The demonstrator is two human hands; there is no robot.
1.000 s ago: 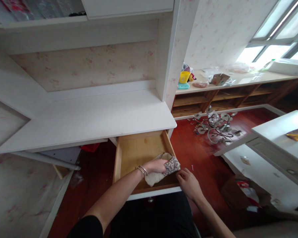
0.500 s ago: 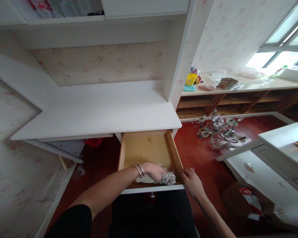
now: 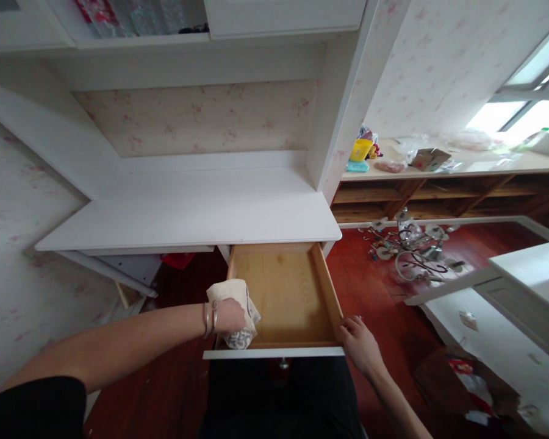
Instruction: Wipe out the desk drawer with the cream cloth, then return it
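A pale patterned cloth is bunched under my left hand, whose fingers are closed around it. Cloth and hand are at the left front corner of the pulled-out wooden drawer, over its left wall. My right hand grips the drawer's right wall near the front, fingers curled over the edge. The drawer's bare wooden bottom shows, and its white front with a round knob faces my body. Above the drawer is the white desk.
A chandelier lies on the red floor at the right. Beyond it stands a low wooden shelf unit bearing a yellow container and plastic bags. A white cabinet and an open cardboard box are at the lower right.
My left hand has moved left with the cloth, from the drawer's front middle to its left wall. The right hand stays at the right wall. The view has shifted slightly.
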